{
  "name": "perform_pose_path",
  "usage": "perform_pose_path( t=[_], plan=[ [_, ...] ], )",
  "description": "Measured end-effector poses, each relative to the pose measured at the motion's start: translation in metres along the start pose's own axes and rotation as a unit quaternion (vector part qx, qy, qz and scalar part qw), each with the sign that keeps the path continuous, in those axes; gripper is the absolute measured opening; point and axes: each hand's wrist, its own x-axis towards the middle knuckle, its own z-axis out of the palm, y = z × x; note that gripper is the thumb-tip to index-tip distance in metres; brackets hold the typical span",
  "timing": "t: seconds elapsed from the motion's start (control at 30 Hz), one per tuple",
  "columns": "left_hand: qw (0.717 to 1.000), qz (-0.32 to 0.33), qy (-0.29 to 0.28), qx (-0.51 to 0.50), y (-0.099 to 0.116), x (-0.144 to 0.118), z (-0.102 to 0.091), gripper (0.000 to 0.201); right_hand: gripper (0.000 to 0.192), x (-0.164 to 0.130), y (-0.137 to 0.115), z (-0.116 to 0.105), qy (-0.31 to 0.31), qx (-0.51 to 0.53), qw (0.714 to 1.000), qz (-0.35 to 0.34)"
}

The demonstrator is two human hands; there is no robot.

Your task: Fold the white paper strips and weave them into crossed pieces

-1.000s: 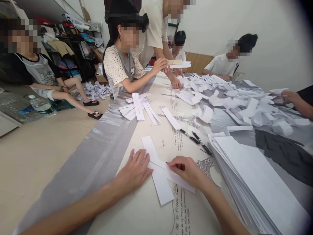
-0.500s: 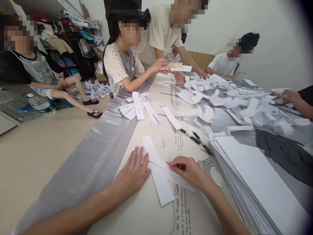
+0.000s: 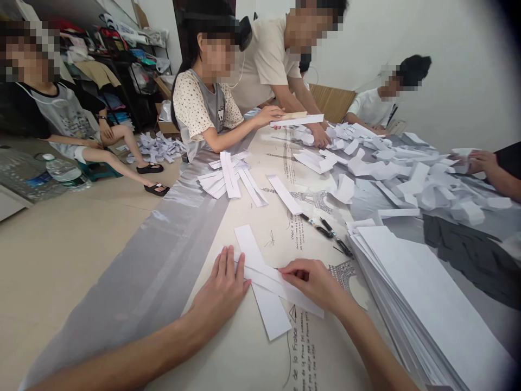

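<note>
A white paper strip [image 3: 308, 300] with a lengthwise fold lies slantwise across another white paper strip [image 3: 272, 317] on the table. My left hand [image 3: 228, 277] rests flat on the upper strip's left end, fingers stretched out and covering that end. Thumb and bent fingers of my right hand [image 3: 305, 276] pinch the same strip's upper edge near its middle. Beyond my hands, a single paper strip [image 3: 284, 194] lies beside several folded strips [image 3: 230, 176] in a loose pile.
Black pens [image 3: 325, 231] lie right of centre. A tall stack of white paper [image 3: 415, 271] stands close on my right. Behind it spreads a heap of folded papers [image 3: 391, 160]. Several people sit or stand around the table; one person's hand [image 3: 271, 115] holds strips.
My hands stay nearly where they were on the crossed strips. Across the table, the standing person's arms have shifted and the seated person's held strips have moved slightly right.
</note>
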Motion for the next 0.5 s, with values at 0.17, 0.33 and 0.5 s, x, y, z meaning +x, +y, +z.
perform_pose_path(
  t=[0.17, 0.33, 0.5],
  plan=[
    [1.0, 0.02, 0.006, 0.015, -0.001, 0.001, -0.002, 0.048, 0.021, 0.001, -0.001, 0.0, -0.005, 0.021, 1.0, 0.003],
    [0.999, 0.049, -0.003, 0.002, -0.009, 0.007, -0.003, 0.046, 0.013, 0.0, 0.001, 0.002, 0.011, 0.003, 1.0, 0.014],
    [0.998, 0.056, 0.018, -0.018, -0.015, 0.015, 0.004, 0.047, 0.014, -0.001, -0.001, 0.004, 0.016, -0.036, 0.999, -0.002]
  ],
)
